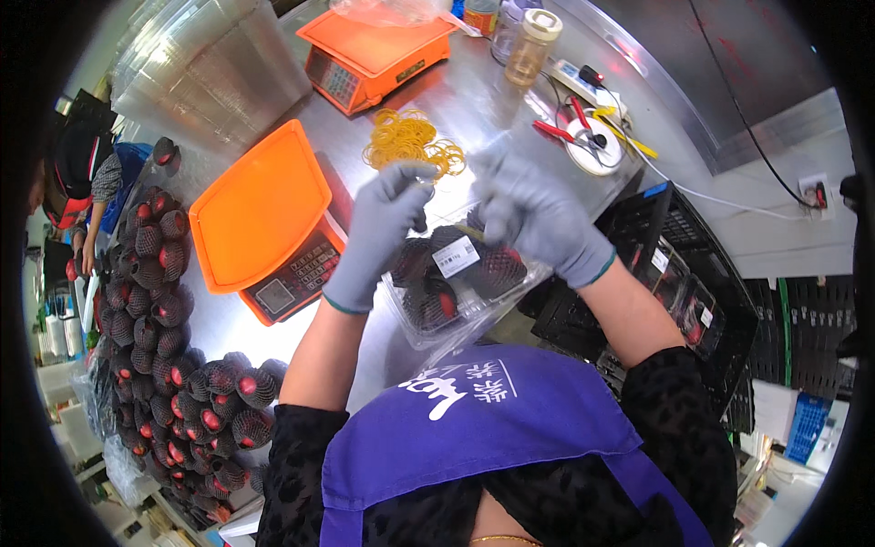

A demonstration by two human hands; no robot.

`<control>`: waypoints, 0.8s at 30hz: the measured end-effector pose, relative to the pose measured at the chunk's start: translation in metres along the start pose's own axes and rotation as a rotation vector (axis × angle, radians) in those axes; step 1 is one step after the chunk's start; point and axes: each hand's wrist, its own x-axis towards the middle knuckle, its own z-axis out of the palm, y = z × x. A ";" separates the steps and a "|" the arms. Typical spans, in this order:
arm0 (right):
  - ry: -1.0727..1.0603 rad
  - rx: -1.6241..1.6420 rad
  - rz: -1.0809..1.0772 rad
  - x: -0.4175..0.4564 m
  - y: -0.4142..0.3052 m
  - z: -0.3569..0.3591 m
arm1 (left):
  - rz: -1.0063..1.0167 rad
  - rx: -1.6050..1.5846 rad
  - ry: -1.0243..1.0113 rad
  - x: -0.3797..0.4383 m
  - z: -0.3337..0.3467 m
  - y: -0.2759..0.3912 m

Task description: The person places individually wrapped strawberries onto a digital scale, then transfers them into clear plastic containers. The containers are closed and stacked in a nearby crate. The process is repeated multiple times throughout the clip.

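A clear plastic clamshell box [427,321] sits on the metal table in front of me. Inside it are several red fruits in black foam net sleeves [502,270], and a white printed label [456,257] lies across its top. My left hand [389,229], in a grey glove, is at the box's far left side with its fingers curled. Over the far right side is my right hand [540,212], gloved alike and blurred by motion. A thin yellowish strand shows beside its fingers. What either hand holds is not clear. Just beyond them lies a heap of yellow rubber bands [403,139].
Orange scales [263,205] stand to the left, with more orange scales [376,48] behind. Stacked clear boxes [205,75] rise at far left, above many net-wrapped fruits [171,383]. Red-handled pliers [564,130] lie right, near a black crate [711,294]. A co-worker [82,164] is at left.
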 end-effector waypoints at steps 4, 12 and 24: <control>0.036 -0.845 0.300 -0.042 0.029 0.018 | 0.156 0.302 0.016 0.002 0.004 0.008; 0.810 -1.310 0.134 -0.108 0.059 -0.080 | 0.015 0.479 0.302 -0.042 -0.063 -0.135; 0.361 0.193 -0.444 -0.130 0.088 -0.053 | 0.243 -0.009 0.002 -0.101 -0.063 -0.081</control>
